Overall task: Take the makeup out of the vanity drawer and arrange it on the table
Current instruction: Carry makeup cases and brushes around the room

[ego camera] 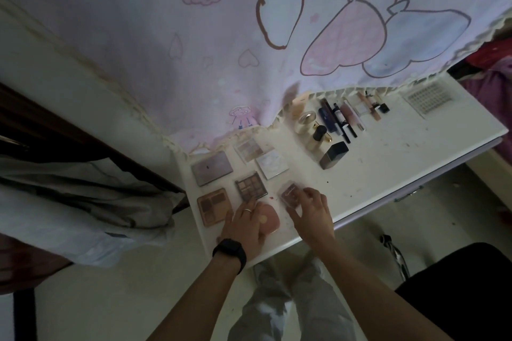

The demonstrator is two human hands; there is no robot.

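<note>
At the near edge of the table (388, 163), the left hand (246, 223) lies over a pink compact (270, 219) and half hides it; I cannot tell if its fingers grip. The right hand (311, 210) pinches a small brown palette (289, 194), covering its near corner. Beyond lie other palettes (212, 167), then blurred tubes and bottles (336, 119) running under a printed cloth (194, 63).

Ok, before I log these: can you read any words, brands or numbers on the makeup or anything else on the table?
Nothing is legible.
The maroon compact, gripped by the right hand: light script on its lid, too blurred.
The grey palette: one small dark mark at centre, illegible.
The tubes and bottles at the back: labels too small.
The cloth: drawings only, no words.
</note>
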